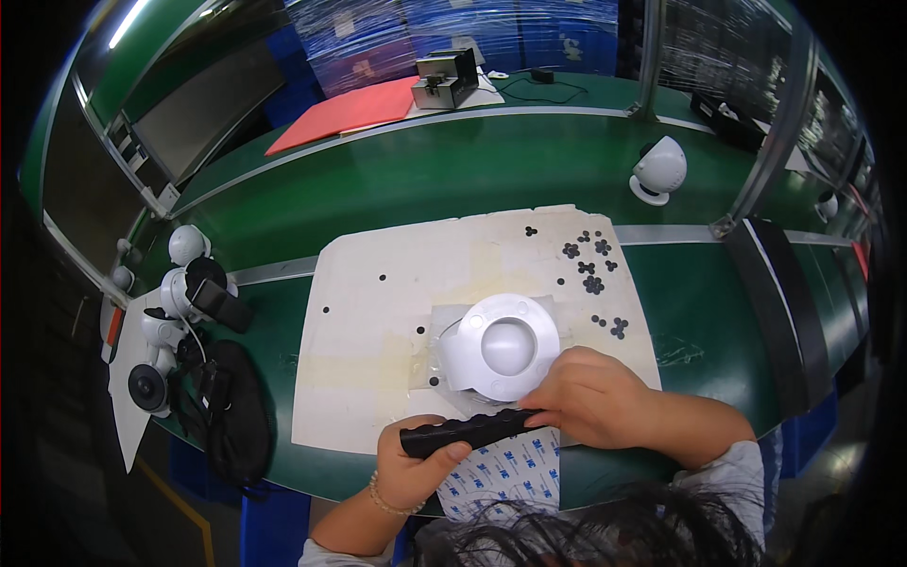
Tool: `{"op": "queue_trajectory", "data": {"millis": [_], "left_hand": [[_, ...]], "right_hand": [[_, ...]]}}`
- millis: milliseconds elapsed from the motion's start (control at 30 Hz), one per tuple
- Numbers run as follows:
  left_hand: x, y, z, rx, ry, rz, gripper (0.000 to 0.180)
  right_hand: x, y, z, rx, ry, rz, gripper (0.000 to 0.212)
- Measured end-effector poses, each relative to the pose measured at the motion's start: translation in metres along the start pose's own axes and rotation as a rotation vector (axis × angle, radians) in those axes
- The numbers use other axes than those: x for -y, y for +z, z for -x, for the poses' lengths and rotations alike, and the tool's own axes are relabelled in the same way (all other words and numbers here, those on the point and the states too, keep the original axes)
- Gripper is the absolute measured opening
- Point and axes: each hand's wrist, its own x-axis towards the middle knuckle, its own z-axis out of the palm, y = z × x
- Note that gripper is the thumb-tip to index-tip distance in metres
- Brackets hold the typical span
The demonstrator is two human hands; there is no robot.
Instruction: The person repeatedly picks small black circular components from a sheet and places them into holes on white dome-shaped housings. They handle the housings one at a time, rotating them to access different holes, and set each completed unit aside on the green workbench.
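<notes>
My left hand is closed round a long black piece with a row of rounded bumps along its edge, perhaps a curled sheet of rubber pads. The fingers of my right hand pinch together at its right end; whether they hold a separate small pad there is hidden. Just beyond my hands, a white ring-shaped plastic part with a round hollow in its middle lies on a clear plastic bag. Under the black piece, a white backing sheet with blue print hangs over the table's front edge.
Small black round pads lie scattered on the pale cardboard sheet, mostly at its right. White cameras and a black pouch crowd the left. A white camera stands at the back right, near a metal post.
</notes>
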Motion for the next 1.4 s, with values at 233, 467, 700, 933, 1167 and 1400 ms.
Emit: {"op": "queue_trajectory", "data": {"millis": [233,467,700,933,1167,1400], "left_hand": [[-0.006,0.001,0.002,-0.003,-0.133,-0.011,0.015],[-0.003,0.001,-0.006,0.094,0.298,-0.279,0.016],[-0.001,0.0,-0.006,0.043,0.382,-0.304,0.02],[0.001,0.003,-0.006,0.017,0.407,-0.301,0.019],[0.0,0.001,-0.006,0.035,0.357,-0.323,0.016],[0.001,0.004,-0.005,0.032,0.341,-0.311,0.018]], "right_hand": [[0.001,-0.005,-0.006,0.002,0.054,-0.085,0.017],[0.0,-0.011,-0.007,-0.05,0.186,-0.239,0.011],[0.01,-0.036,-0.009,-0.039,0.413,-0.325,0.012],[-0.006,-0.035,-0.007,-0.061,0.176,-0.111,0.021],[0.003,-0.033,-0.008,0.105,0.217,-0.101,0.033],[0.006,-0.017,-0.005,-0.171,0.147,-0.296,0.049]]}}
